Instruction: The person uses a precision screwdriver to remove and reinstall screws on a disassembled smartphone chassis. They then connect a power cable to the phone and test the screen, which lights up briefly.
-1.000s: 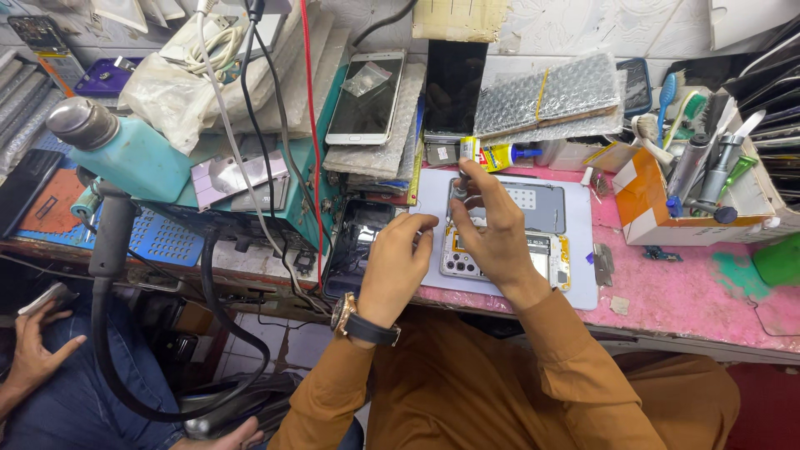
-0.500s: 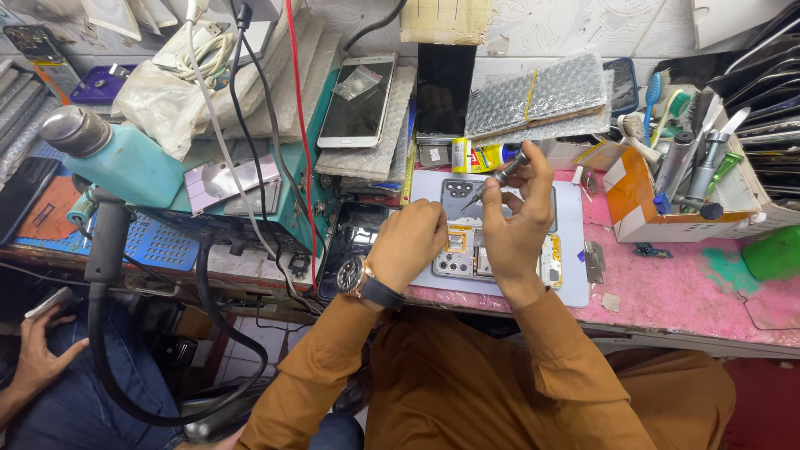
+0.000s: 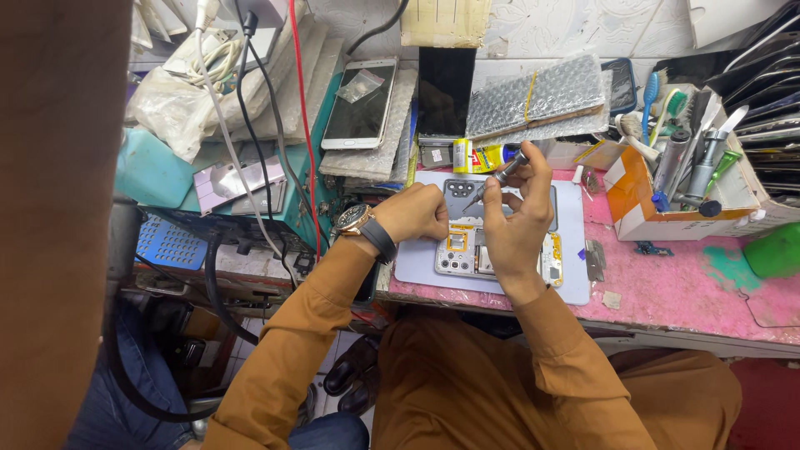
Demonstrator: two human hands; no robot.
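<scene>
Pinching one screwdriver, the right hand works one opened phone — left hand curled, pressing it.

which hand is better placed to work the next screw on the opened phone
Right, probably. The right hand already holds the screwdriver, its tip angled down over the opened phone; the left hand rests on the phone, steadying it.

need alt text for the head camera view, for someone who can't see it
Seen from above, a person's right hand holds a small screwdriver over an opened phone lying on a grey mat, while the left hand, with a wristwatch, steadies the phone. Around them is a cluttered pink workbench with phones, bubble wrap and a box of tools.
</scene>
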